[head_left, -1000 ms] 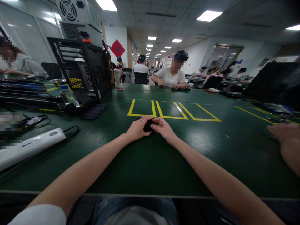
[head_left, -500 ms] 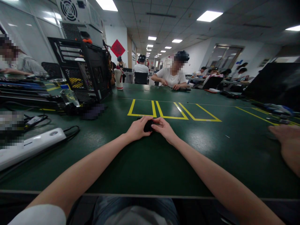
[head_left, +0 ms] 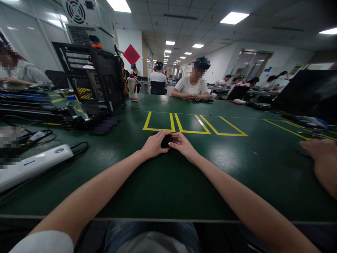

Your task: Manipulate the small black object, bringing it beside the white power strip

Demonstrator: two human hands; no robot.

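One small black object [head_left: 165,141] is held between two bare hands, low over the bench [head_left: 168,189], well in from its near edge; whether it rests on the surface cannot be told. It looks dull and dark, and the fingers hide most of its shape. The left hand [head_left: 155,145] is partly closed around it, fingers arched over the far side and thumb on the near side. The right hand [head_left: 182,144] is half closed, thumb and fingertips pinching its right side.

Just beyond, towards the far edge, are three outlines [head_left: 196,133] of flat yellow tape, each three-sided and open at the far end. The bench is smooth, dark green and slightly glossy.

Towards the left end of the bench lie one long white power strip [head_left: 44,161] with rounded corners, black cables, and one clear plastic bottle [head_left: 80,109] with a blue cap, tilted. Behind it stands one black computer case [head_left: 105,79] with slotted panels, a grey metal box [head_left: 91,15] with a round fan grille above it. One white cup [head_left: 133,92] with red trim stands upright near the far edge.

At the right end is one hand of a co-worker [head_left: 319,151]; across the far edge sits one person [head_left: 191,86] in a white shirt.
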